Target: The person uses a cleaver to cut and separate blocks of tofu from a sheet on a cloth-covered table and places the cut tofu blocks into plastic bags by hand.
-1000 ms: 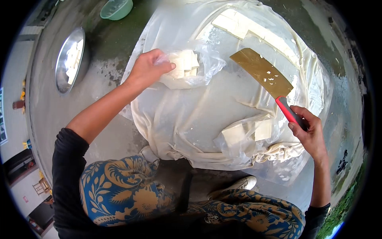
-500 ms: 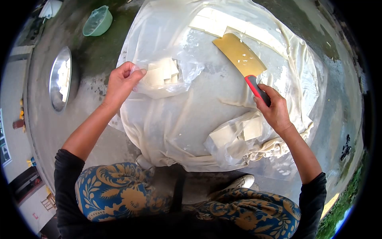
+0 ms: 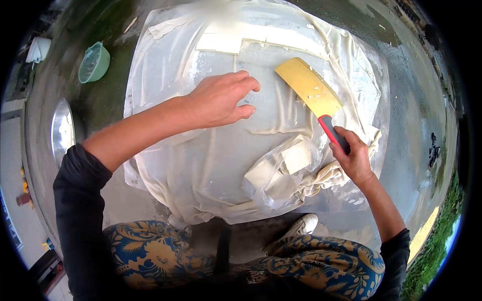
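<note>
My right hand [image 3: 354,154] is wrapped round the red and black handle of a cleaver [image 3: 310,86]. White crumbs stick to its broad golden-looking blade, which points up and to the left above the cloth. My left hand [image 3: 225,96] reaches over the middle of the cloth with its thumb and fingers apart and nothing between them. Below the cleaver, a clear plastic bag [image 3: 261,189] holds several white, tofu-like pieces [image 3: 297,156]. A long white slab [image 3: 286,37] and a cut block [image 3: 219,42] lie along the far side. My left forearm hides the area of the other bag.
Pale wet cloth [image 3: 201,170] covers the work surface, bunched at its right and front edges. On the concrete floor to the left are a green basin [image 3: 95,62], a shiny metal bowl [image 3: 63,130] and a white bucket [image 3: 38,50]. My shoe [image 3: 304,224] is near the front edge.
My left hand has let go of the bag of white pieces at the left and moved right, over the cloth. My right hand still holds the cleaver. The whole view has shifted.
</note>
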A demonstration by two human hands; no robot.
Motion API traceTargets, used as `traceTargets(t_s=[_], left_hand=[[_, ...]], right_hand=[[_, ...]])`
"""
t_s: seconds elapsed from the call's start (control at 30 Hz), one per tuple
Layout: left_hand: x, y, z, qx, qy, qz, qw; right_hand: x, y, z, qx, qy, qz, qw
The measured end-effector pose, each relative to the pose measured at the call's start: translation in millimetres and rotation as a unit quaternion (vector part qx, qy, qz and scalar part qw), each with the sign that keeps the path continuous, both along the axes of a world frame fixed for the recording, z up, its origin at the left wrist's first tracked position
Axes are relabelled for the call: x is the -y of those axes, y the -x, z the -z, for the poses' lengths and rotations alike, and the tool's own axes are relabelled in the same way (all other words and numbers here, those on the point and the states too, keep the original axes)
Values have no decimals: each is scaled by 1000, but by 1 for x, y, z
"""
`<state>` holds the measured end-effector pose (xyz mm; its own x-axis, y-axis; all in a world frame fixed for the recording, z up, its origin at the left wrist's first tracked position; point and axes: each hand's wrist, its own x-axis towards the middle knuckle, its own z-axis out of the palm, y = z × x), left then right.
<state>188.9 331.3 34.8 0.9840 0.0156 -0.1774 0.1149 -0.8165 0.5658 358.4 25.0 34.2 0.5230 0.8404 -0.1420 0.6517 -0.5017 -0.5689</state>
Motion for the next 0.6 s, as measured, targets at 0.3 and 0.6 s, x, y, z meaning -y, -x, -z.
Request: traceTargets(t_s=[0.3,0.6], left_hand=[[93,-134,89,-8,16,-6,1000],[126,-192,96,-82,-42,41,995]], right_hand=[[75,-35,17,-22,-25,169,985],[100,-51,3,-49,-56,215,974]])
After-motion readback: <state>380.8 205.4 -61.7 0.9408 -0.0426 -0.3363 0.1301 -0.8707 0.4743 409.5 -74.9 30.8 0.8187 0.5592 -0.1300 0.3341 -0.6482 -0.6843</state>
